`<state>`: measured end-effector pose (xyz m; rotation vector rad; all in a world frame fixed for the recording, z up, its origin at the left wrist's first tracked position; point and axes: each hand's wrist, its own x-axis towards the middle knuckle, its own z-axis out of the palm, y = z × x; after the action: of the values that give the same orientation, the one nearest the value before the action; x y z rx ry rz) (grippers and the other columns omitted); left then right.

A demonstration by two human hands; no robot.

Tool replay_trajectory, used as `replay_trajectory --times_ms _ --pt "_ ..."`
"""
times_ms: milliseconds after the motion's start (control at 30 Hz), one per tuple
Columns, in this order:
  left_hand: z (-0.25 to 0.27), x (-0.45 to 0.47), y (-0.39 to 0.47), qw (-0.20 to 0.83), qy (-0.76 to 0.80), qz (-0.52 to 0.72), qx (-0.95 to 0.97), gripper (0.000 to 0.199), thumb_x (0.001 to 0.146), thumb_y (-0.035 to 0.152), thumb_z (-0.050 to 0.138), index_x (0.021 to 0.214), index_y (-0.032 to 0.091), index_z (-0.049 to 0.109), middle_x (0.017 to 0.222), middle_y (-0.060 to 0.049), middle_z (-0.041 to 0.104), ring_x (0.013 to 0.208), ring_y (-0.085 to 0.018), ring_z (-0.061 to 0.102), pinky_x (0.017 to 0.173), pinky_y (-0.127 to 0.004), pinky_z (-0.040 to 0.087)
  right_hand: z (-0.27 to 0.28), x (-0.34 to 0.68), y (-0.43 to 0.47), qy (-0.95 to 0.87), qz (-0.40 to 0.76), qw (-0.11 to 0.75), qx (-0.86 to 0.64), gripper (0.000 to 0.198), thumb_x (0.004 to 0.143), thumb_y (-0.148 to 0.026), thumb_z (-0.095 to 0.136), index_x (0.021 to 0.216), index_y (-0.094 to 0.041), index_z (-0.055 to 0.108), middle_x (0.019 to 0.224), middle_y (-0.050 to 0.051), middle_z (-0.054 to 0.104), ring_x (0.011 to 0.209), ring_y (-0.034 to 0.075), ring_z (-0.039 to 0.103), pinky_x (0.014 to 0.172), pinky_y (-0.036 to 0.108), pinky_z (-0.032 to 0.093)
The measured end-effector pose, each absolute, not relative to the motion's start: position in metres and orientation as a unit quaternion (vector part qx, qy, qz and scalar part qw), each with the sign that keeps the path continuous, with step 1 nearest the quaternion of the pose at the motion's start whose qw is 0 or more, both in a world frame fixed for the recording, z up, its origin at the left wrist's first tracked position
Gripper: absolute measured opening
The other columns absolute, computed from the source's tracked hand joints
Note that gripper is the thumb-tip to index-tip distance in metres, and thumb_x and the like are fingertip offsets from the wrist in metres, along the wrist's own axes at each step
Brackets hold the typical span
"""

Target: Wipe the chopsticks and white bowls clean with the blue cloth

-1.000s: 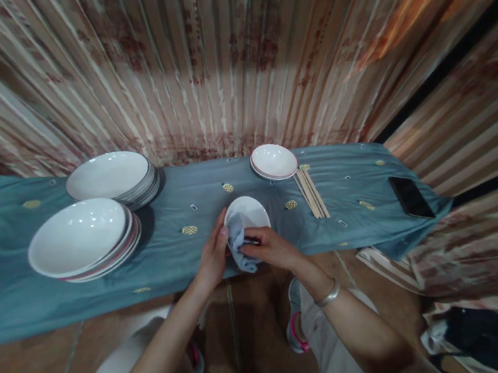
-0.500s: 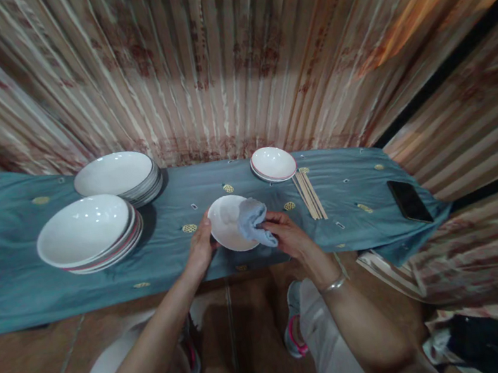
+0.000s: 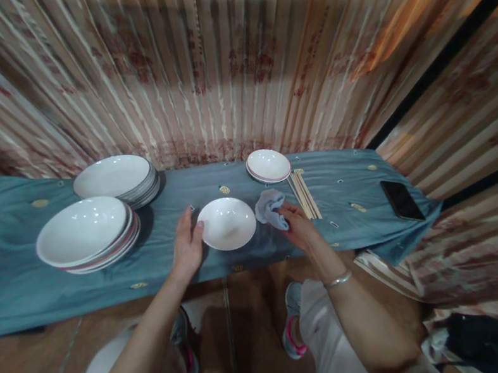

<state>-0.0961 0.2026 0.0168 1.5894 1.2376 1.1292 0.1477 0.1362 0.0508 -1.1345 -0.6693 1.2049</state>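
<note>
A white bowl rests upright on the blue-green tablecloth in front of me. At its left rim is my left hand, with the fingers stretched out past the bowl and the thumb by the edge; it looks open. My right hand, wearing a bracelet, pinches a crumpled pale blue cloth just right of the bowl, apart from it. Behind the cloth stands a small stack of red-rimmed bowls. Several wooden chopsticks lie side by side close to my right hand.
On the left stand two stacks of larger white bowls, a front stack and a back stack. A black phone lies near the right end of the tablecloth. Patterned curtains hang behind the table.
My right hand has drawn the cloth out of the bowl to the right. The bowl now sits flatter on the table, and my left hand has loosened from its rim.
</note>
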Motion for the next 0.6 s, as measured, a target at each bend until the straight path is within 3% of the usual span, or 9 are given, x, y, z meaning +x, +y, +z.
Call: replay_trajectory --times_ms 100,200,467,600 --pt "0.033 -0.094 0.189 0.252 0.454 0.421 0.743 0.056 0.086 0.049 0.045 0.133 0.018 0.048 0.142 -0.013 0.043 0.133 -0.028 0.033 0.111 -0.046 0.021 0.047 0.152 0.138 -0.294 0.483 0.643 -0.516 0.019 0.056 -0.033 0.07 0.068 -0.02 0.065 0.058 -0.005 0.058 0.049 0.008 0.044 0.052 0.023 0.038" --pt "0.04 -0.09 0.175 0.182 0.38 0.357 0.834 0.041 0.081 0.048 0.056 0.114 0.026 0.064 0.131 -0.009 0.055 0.124 -0.029 0.043 0.107 -0.049 0.025 0.043 0.155 0.14 -0.339 0.438 0.62 -0.556 0.02 0.059 -0.034 0.064 0.072 -0.019 0.065 0.059 -0.004 0.058 0.051 0.009 0.045 0.052 0.023 0.036" --pt "0.024 -0.09 0.166 0.099 0.297 0.287 0.905 0.023 0.086 0.028 0.054 0.105 0.024 0.067 0.109 -0.007 0.068 0.109 -0.023 0.056 0.105 -0.049 0.026 0.034 0.147 0.137 -0.565 0.236 0.389 -0.688 0.014 0.069 -0.021 0.049 0.064 -0.018 0.062 0.057 -0.002 0.056 0.058 0.013 0.051 0.057 0.024 0.036" --pt "0.023 -0.088 0.167 0.095 0.287 0.298 0.906 0.022 0.087 0.026 0.053 0.103 0.022 0.067 0.106 -0.008 0.07 0.105 -0.023 0.056 0.098 -0.044 0.033 0.029 0.136 0.14 -0.57 0.23 0.376 -0.693 0.016 0.07 -0.02 0.046 0.069 -0.018 0.062 0.061 -0.001 0.058 0.058 0.014 0.051 0.058 0.024 0.036"
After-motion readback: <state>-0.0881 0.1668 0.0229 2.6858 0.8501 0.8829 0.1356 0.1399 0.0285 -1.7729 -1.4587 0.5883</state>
